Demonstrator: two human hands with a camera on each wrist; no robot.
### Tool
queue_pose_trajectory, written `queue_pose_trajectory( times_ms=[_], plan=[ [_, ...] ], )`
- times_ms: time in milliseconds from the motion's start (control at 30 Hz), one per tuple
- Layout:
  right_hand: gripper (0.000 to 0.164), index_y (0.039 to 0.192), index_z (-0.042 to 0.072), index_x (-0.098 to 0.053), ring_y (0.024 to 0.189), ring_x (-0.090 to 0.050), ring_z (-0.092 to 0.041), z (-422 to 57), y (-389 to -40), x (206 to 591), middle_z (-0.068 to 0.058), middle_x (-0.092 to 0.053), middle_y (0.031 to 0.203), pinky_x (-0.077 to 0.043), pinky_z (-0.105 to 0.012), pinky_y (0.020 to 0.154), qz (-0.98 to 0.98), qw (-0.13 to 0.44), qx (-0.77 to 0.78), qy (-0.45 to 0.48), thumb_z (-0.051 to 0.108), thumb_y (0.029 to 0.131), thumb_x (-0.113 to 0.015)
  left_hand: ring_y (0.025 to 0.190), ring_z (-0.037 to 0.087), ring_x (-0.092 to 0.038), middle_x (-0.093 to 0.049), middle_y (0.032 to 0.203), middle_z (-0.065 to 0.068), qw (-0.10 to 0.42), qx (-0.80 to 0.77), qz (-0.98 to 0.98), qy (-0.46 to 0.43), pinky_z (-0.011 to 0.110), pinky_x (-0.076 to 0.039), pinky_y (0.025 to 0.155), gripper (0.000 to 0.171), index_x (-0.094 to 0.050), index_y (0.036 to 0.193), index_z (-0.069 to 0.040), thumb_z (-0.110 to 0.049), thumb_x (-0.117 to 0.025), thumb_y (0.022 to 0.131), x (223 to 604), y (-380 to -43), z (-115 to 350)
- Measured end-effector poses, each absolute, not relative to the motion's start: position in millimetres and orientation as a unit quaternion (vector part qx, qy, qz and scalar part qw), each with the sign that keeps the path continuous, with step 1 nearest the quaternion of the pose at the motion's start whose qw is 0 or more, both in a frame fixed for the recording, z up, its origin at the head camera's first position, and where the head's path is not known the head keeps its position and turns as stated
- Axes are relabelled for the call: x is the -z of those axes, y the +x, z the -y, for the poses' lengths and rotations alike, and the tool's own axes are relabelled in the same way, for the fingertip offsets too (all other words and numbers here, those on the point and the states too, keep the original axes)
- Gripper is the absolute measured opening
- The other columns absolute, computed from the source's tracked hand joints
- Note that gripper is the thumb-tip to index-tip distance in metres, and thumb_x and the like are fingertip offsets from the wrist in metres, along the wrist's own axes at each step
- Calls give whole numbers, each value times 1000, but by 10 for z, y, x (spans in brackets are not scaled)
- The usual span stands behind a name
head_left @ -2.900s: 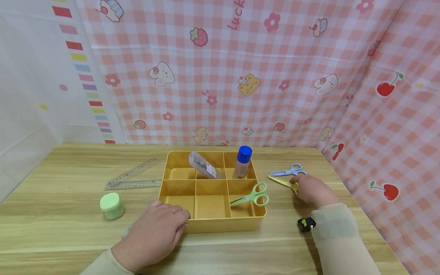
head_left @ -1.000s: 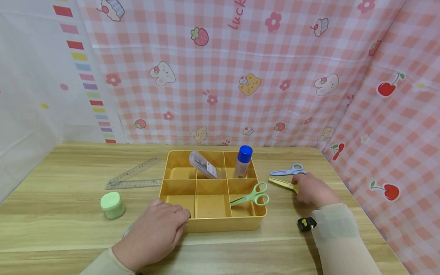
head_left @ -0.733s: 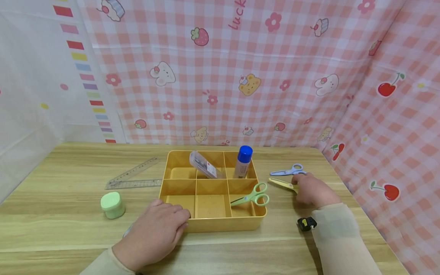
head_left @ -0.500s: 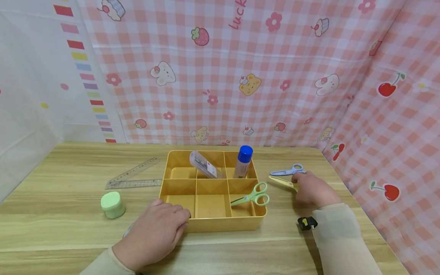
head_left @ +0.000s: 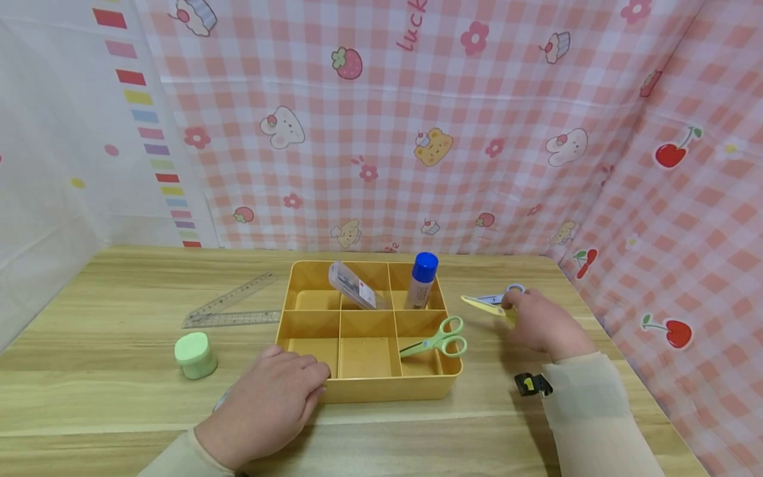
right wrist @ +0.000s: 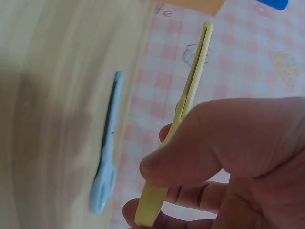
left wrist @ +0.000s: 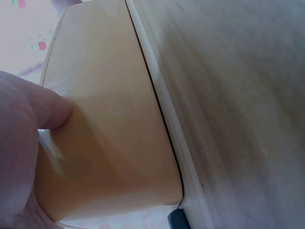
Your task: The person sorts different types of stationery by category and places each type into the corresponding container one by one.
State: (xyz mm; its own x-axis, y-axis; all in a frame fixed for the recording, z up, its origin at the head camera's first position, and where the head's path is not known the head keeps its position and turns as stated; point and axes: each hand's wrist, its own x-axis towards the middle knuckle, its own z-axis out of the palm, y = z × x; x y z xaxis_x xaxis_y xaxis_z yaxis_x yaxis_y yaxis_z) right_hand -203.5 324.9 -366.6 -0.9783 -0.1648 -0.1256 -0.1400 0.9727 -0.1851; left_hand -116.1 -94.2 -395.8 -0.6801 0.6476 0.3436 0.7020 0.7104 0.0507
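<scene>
My right hand [head_left: 545, 324] pinches a pair of yellow scissors [right wrist: 193, 81] between thumb and fingers, blades pointing away from the palm and raised over the table. Just behind them, blue scissors [right wrist: 106, 176] lie on the wood, partly covered by the hand in the head view. My left hand [head_left: 268, 404] grips the front left corner of a yellow divided storage box [head_left: 387, 389], its thumb [left wrist: 52, 112] against the outer wall and its fingers over the rim. In the box's front right compartment, green scissors [head_left: 441, 339] lean with their handles over the edge.
A blue-capped glue stick [head_left: 424, 278] and a clear plastic case [head_left: 357, 286] stick up from back compartments. Left of the box are transparent rulers [head_left: 232, 319] and a light green lidded tub [head_left: 195, 356]. A small black device [head_left: 532, 384] sits at my right cuff.
My right hand has lifted the yellow scissors off the table, and they now overlap the blue pair in the head view. My left hand stays at the box corner.
</scene>
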Motion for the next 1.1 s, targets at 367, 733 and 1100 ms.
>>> queue_pose_trajectory(
  times_ms=[367,733,1100],
  plan=[
    [46,115,9,-56,82,-49,-30,-3085,-1981,3467,-20,-51,112,-45,-45,67,-990,64,104,-70,8,71,-69,67,7,-45,-45,71,-15,149,86,914,-367,31,-32,67,11,-51,80,-26,-28,-57,88,3970,-1164,946],
    [47,115,12,-55,79,-52,-26,-2959,-1874,3324,-18,-46,120,-46,-45,68,-989,17,111,-99,13,70,-70,67,7,-45,-45,71,-15,151,90,913,-367,31,-32,67,9,-52,80,-25,-27,-57,88,3971,-1166,948],
    [47,117,17,-55,87,-53,-28,-2795,-1770,3205,-12,-45,120,-48,-49,75,-988,1,105,-110,16,73,-71,67,7,-45,-46,71,-15,154,91,911,-371,31,-32,66,10,-52,81,-25,-27,-58,88,3968,-1164,951]
  ],
)
